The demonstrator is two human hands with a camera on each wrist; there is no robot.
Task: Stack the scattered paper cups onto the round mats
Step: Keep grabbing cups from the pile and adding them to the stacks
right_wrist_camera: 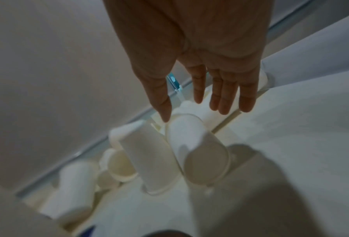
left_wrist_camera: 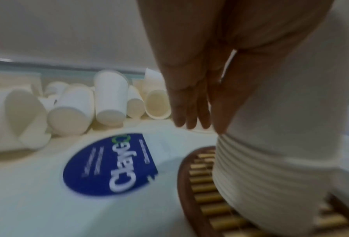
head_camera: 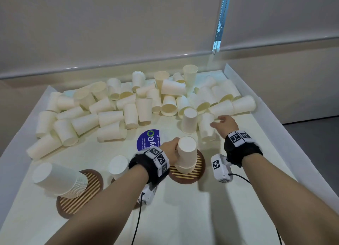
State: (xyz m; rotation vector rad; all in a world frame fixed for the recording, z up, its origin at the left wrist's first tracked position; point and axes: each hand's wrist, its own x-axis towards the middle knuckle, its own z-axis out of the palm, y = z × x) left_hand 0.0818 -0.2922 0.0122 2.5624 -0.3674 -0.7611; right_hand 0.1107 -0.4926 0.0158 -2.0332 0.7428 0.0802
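Note:
Many white paper cups (head_camera: 113, 105) lie scattered across the far half of the white table. A stack of upturned cups (head_camera: 186, 153) stands on a round brown slatted mat (head_camera: 189, 176). My left hand (head_camera: 174, 145) lies against the stack's left side; in the left wrist view its fingers (left_wrist_camera: 181, 102) run straight down beside the stack (left_wrist_camera: 271, 152). My right hand (head_camera: 217, 122) hovers open over two upturned cups (head_camera: 206, 125). In the right wrist view its fingers (right_wrist_camera: 226, 96) are spread just above the nearer cup (right_wrist_camera: 198, 152).
A tall leaning stack (head_camera: 60, 179) sits on another mat (head_camera: 80, 195) at the near left, and a third stack (head_camera: 118, 164) stands behind my left forearm. A blue round sticker (head_camera: 148, 140) marks the table. A raised white wall (head_camera: 256, 101) borders the right side.

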